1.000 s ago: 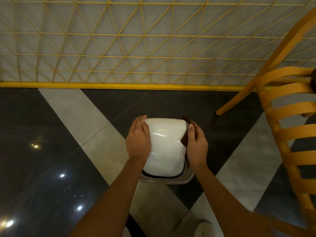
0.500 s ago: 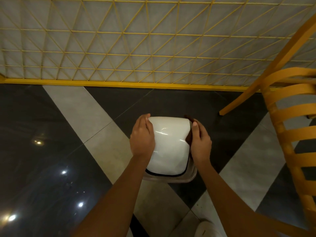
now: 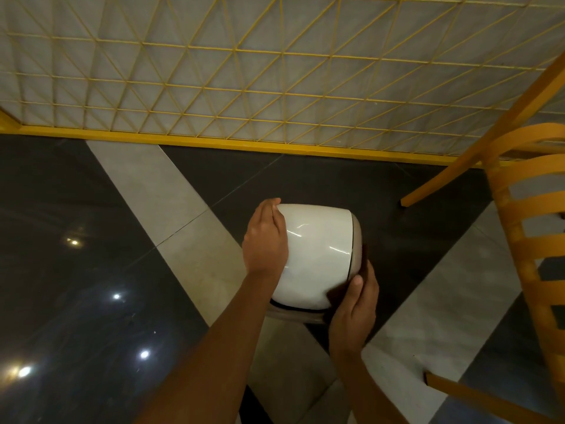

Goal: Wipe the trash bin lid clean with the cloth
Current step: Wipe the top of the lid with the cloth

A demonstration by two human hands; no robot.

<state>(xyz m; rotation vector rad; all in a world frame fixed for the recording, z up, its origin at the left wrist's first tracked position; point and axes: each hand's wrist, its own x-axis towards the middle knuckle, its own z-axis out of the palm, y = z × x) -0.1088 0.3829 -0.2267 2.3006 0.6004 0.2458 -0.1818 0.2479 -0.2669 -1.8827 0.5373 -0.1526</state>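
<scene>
A small trash bin stands on the floor with a glossy white domed lid (image 3: pixel 318 249) on a greyish rim (image 3: pixel 357 240). My left hand (image 3: pixel 266 240) lies flat against the lid's left side, fingers together, steadying it. My right hand (image 3: pixel 354 310) is at the lid's near right corner, pressing a dark brown cloth (image 3: pixel 337 293) onto it. Only a small part of the cloth shows beside the thumb and along the bin's right edge.
A yellow wooden chair (image 3: pixel 519 240) stands close on the right, one leg (image 3: pixel 477 402) near my right forearm. A yellow wire-grid partition (image 3: pixel 244 87) with a yellow base rail runs behind the bin. The floor is dark and light grey polished tiles.
My right hand slid with the cloth from the lid's far right edge down toward its near right corner. The left hand stayed on the left side.
</scene>
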